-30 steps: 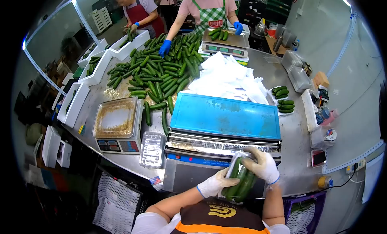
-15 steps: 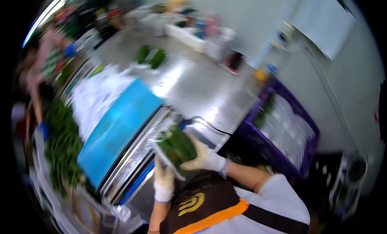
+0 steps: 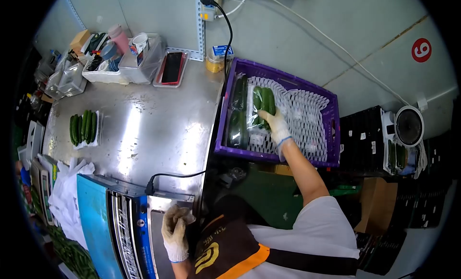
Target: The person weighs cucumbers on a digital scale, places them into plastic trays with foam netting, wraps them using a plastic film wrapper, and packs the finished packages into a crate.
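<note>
My gloved right hand (image 3: 276,126) grips a wrapped tray of cucumbers (image 3: 264,100) inside the purple crate (image 3: 307,82). The pack lies on white foam netting (image 3: 302,108), beside other wrapped cucumber packs (image 3: 238,111) along the crate's left side. Over the metal plate of the film wrapping machine (image 3: 152,231), my gloved left hand (image 3: 175,233) has its fingers curled. Something pale and crumpled shows at its fingertips, too unclear to name. The machine's blue cover (image 3: 93,221) lies to the left of that hand.
Two cucumber bundles on a white tray (image 3: 85,129) sit on the steel table (image 3: 158,120). Along the wall stand a tub of supplies (image 3: 139,63), a phone (image 3: 172,67) and a yellow-filled jar (image 3: 215,63). A black cord (image 3: 177,175) crosses the table edge. Dark crates (image 3: 360,135) are stacked right.
The cucumber pack, held in both hands near the wrapping machine before, is now in the purple crate under my right hand. My left hand has let go of it. The view has swung right.
</note>
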`<state>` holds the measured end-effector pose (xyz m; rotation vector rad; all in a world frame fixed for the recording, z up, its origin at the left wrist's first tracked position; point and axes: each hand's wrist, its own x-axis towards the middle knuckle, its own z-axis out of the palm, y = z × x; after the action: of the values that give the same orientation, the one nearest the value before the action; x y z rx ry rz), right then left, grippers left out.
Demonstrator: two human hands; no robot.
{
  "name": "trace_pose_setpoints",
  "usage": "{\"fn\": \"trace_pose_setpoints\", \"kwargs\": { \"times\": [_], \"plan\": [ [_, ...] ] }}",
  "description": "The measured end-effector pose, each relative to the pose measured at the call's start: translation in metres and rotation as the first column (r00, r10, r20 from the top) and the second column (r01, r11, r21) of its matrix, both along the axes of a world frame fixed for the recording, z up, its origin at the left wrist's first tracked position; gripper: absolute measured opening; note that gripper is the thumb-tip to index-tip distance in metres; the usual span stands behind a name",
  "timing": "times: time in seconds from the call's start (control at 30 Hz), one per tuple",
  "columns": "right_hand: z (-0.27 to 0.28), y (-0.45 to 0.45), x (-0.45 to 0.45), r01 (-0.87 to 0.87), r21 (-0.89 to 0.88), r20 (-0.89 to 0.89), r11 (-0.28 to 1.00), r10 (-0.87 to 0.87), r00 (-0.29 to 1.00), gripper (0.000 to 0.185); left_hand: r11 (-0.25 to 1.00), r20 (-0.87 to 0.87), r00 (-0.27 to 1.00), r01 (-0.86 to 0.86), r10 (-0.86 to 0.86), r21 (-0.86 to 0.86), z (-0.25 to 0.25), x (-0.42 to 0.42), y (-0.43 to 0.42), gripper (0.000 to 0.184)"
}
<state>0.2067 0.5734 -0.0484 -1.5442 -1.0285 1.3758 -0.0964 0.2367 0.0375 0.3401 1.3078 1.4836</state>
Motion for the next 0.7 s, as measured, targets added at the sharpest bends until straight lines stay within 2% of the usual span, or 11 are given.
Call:
{"fn": "trace_pose_setpoints", "kwargs": {
  "times": [0.1, 0.2, 0.23, 0.3, 0.4, 0.53, 0.57, 0.6, 0.63, 0.67, 0.7],
  "plan": [
    [-0.057, 0.053, 0.031, 0.117, 0.012, 0.263, 0.993, -0.116, 0.958, 0.074, 0.998, -0.015, 1.000, 0.026, -0.027, -0.054, 0.001, 0.011, 0.008, 0.042],
    [-0.042, 0.073, 0.019, 0.169, 0.021, 0.477, 0.985, -0.159, 0.865, 0.076, 0.991, -0.015, 0.998, 0.060, -0.062, -0.120, 0.004, 0.016, 0.017, 0.043],
    [-0.053, 0.088, 0.020, 0.189, 0.007, 0.666, 0.982, -0.145, 0.732, 0.084, 0.988, -0.016, 0.997, 0.076, -0.079, -0.131, 0.002, 0.017, 0.017, 0.043],
    [-0.101, 0.111, 0.030, 0.188, 0.043, 0.700, 0.981, -0.164, 0.695, 0.087, 0.981, -0.052, 0.993, 0.099, -0.110, -0.169, 0.000, 0.016, 0.017, 0.045],
    [-0.110, 0.119, 0.025, 0.202, -0.070, 0.660, 0.977, -0.107, 0.743, 0.093, 0.978, -0.060, 0.994, 0.076, -0.090, -0.195, 0.006, 0.018, 0.022, 0.044],
    [-0.123, 0.124, 0.040, 0.137, -0.062, 0.777, 0.989, -0.038, 0.628, 0.103, 0.977, -0.033, 0.998, 0.038, -0.045, -0.212, 0.003, 0.018, 0.025, 0.040],
    [-0.194, 0.149, 0.073, 0.087, -0.002, 0.696, 0.996, -0.061, 0.716, 0.106, 0.959, -0.035, 0.993, 0.097, -0.110, -0.265, 0.008, 0.013, 0.030, 0.041],
    [-0.161, 0.139, 0.061, 0.079, -0.063, 0.656, 0.995, -0.019, 0.755, 0.108, 0.955, -0.024, 0.991, 0.123, -0.134, -0.269, 0.010, 0.012, 0.032, 0.041],
    [-0.170, 0.144, 0.064, 0.104, -0.063, 0.741, 0.993, -0.023, 0.671, 0.108, 0.956, -0.013, 0.986, 0.155, -0.163, -0.250, 0.008, 0.010, 0.032, 0.041],
    [-0.180, 0.151, 0.076, 0.022, -0.082, 0.666, 0.996, 0.039, 0.745, 0.113, 0.955, -0.006, 0.980, 0.190, -0.197, -0.226, 0.006, 0.006, 0.030, 0.040],
    [-0.133, 0.140, 0.059, 0.063, -0.223, 0.851, 0.973, 0.163, 0.500, 0.116, 0.963, -0.027, 0.981, 0.182, -0.191, -0.198, 0.008, 0.005, 0.031, 0.039]
  ]
}}
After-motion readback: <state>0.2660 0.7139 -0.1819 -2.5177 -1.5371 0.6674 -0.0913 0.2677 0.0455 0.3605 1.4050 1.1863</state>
